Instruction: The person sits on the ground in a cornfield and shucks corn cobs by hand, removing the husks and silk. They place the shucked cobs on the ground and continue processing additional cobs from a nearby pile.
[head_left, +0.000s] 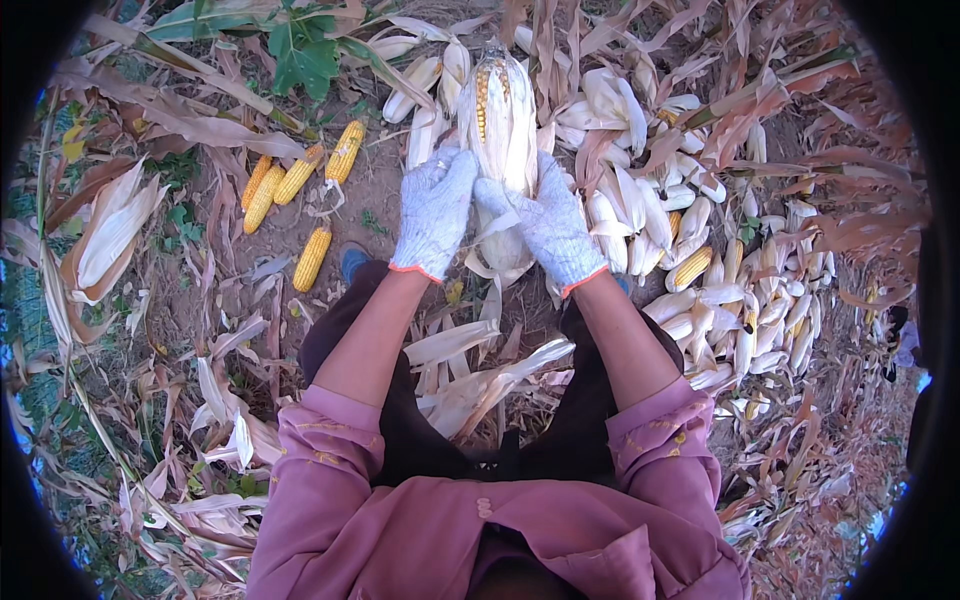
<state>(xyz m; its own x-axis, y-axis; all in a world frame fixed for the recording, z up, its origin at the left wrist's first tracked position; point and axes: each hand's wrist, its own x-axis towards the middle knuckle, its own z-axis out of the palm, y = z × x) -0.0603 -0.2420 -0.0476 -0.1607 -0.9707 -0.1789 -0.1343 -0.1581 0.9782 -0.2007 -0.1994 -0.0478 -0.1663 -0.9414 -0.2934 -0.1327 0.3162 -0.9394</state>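
Both hands wear pale knitted work gloves with orange-red cuffs. Between them stands an ear of corn (517, 135) in its whitish husk, tip pointing away from me, with a strip of yellow kernels showing on its upper left. My left hand (439, 206) grips the ear's left side. On its right side is my right hand (544, 214), thumb and fingers around the husk near the lower part. Loose husk hangs below the hands. To the left, several bare yellow corn ears (313, 259) lie on the soil. Torn husks (480, 390) lie between my legs.
A large heap of ears in husk (750, 315) spreads at the right, a few with kernels exposed. More husked ears (412, 90) lie beyond my hands. Dry stalks and leaves (225, 135) cross the ground at the upper left, near a green leaf (304, 60). An open husk (112, 232) lies far left.
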